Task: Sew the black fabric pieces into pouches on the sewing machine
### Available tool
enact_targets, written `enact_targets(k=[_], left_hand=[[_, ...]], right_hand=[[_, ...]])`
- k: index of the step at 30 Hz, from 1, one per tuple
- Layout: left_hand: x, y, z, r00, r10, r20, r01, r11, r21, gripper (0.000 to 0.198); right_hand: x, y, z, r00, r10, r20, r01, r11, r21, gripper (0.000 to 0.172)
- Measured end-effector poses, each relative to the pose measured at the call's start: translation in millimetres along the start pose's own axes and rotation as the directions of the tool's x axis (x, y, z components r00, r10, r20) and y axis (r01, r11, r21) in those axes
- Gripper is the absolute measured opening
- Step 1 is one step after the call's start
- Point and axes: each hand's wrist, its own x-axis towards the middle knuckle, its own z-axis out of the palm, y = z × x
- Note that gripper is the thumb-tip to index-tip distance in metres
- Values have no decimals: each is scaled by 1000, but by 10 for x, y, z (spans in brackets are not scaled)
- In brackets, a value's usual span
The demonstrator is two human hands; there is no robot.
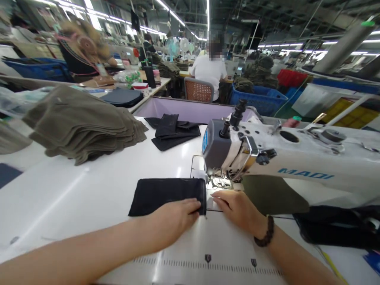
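A white tabletop (89, 206) filled the foreground of a busy sewing hall, where a person in a white top (209, 71) sat facing away in the aisle beyond. A sewing machine (305, 158) reached in from the right, its head over the tabletop. To the left leaned a thick stack of olive-brown cloth (89, 122); a flat olive piece (273, 194) lay beneath the machine's arm. Folded black pieces (175, 132) sat behind the work. In front of them, a black fabric panel (166, 194) lay flat, its right edge just beside the needle plate (221, 183). The left hand (175, 217) rested on the panel near that edge, fingers outstretched rather than clenched. The right hand (242, 208) bent in just short of the plate, thumb and forefinger close together; whether they pinched anything could not be told. A dark beaded bracelet (267, 233) circled the wrist. The step appeared to be lining up the panel; the next move would likely call for squaring its edge to the needle.
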Motion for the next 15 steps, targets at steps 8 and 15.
enact_targets(k=[8,15], left_hand=[[-117,59,-63,952,-263,-157,233,954,-189,26],[107,-247,-17,904,-424,-47,394,871,-293,7]], right_hand=[[114,-193,-119,955,238,179,-276,934,227,8],[140,-239,-18,961,247,125,-273,923,272,7]])
